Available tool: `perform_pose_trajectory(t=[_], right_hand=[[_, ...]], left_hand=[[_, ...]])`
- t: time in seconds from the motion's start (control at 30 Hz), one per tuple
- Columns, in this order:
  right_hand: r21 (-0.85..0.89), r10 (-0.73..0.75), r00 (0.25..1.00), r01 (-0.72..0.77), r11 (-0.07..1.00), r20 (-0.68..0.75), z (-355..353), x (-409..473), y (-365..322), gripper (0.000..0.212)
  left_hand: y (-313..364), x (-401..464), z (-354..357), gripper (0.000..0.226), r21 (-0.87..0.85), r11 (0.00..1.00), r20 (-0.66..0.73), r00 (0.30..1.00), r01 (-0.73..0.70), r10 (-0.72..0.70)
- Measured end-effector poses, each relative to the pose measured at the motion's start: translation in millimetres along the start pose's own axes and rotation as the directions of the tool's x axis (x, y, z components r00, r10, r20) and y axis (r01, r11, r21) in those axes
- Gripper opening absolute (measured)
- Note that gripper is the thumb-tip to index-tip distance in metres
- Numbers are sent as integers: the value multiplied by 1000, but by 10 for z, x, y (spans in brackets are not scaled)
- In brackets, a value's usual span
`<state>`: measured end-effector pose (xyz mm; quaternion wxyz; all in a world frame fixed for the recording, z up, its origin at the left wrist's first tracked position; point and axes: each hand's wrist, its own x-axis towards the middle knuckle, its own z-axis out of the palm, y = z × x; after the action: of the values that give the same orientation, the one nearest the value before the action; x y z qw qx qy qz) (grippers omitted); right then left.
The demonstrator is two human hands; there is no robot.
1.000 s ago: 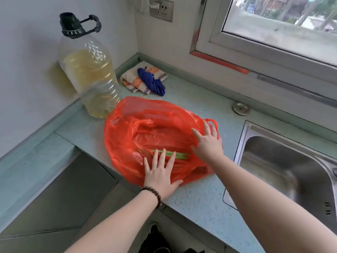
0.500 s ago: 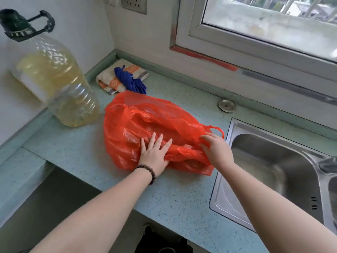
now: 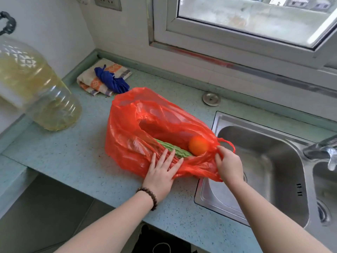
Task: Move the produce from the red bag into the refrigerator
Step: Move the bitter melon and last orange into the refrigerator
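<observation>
A red plastic bag (image 3: 138, 128) lies on the pale green counter with its mouth spread open toward me. Inside it I see a bumpy green gourd (image 3: 174, 148) and an orange (image 3: 198, 145) at the right end. My left hand (image 3: 161, 172) lies flat, fingers spread, on the bag's near edge, fingertips beside the gourd. My right hand (image 3: 228, 165) pinches the bag's right handle and rim next to the sink. The refrigerator is not in view.
A big clear oil bottle (image 3: 34, 88) stands at the left. A folded cloth with a blue rag (image 3: 107, 79) lies by the back wall. A steel sink (image 3: 264, 161) and tap (image 3: 324, 150) are at the right, a round metal cap (image 3: 211, 98) behind.
The bag's mouth, pressed nearly closed half a second ago, is now pulled open, showing the gourd and the orange. My right hand has taken hold of the handle.
</observation>
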<state>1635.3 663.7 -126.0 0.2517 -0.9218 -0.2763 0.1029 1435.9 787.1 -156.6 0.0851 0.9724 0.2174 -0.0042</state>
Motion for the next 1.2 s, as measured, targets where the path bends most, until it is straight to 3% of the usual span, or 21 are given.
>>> perform_pose_trajectory(t=[0.1, 0.17, 0.27, 0.37, 0.43, 0.53, 0.6, 0.67, 0.73, 0.83, 0.9, 1.0, 1.2], right_hand=[[-58, 45, 987, -36, 998, 152, 85, -45, 128, 31], [-77, 34, 987, -22, 997, 159, 86, -51, 135, 33], [-85, -10, 994, 1, 996, -113, 15, -44, 15, 41], [-216, -321, 901, 264, 940, -292, -81, 18, -224, 41], [-368, -478, 839, 370, 853, -262, -119, 58, -426, 33], [-547, -558, 805, 380, 746, -201, -123, 86, -745, 15], [-476, -618, 773, 494, 728, -142, -63, 130, -878, 11], [-288, -682, 731, 652, 701, -4, 52, 202, -911, 15], [-200, -658, 741, 670, 715, 132, 160, 274, -836, 19], [-214, -458, 842, 521, 826, 284, 189, 340, -639, 34], [-229, -362, 871, 447, 864, 333, 173, 355, -506, 51], [-180, -286, 899, 358, 916, 331, 151, 340, -362, 67], [34, -219, 951, 217, 976, 217, 74, 242, -133, 65]], left_hand=[[17, -118, 122, 63, 2, 1000, 34, 999, 6, -6], [42, -177, 128, 56, 6, 1000, 29, 999, 15, -15], [101, -160, -54, 57, -58, 998, -72, 997, 35, -39], [87, 69, -288, 53, -171, 985, -229, 971, 36, -75], [30, 303, -398, 48, -210, 977, -300, 948, 41, -104], [-66, 622, -479, 41, -228, 971, -283, 949, 76, -141], [-101, 724, -463, 40, -233, 969, -198, 971, 86, -134], [-120, 720, -405, 46, -216, 972, -104, 988, 88, -113], [-142, 658, -314, 54, -165, 983, -45, 994, 86, -95], [-167, 523, -203, 59, -132, 988, -50, 995, 76, -83], [-176, 447, -150, 62, -118, 989, -65, 993, 87, -95], [-156, 389, -102, 63, -72, 990, -74, 989, 124, -130], [-211, 436, -159, 57, -97, 967, -72, 967, 238, -245]])
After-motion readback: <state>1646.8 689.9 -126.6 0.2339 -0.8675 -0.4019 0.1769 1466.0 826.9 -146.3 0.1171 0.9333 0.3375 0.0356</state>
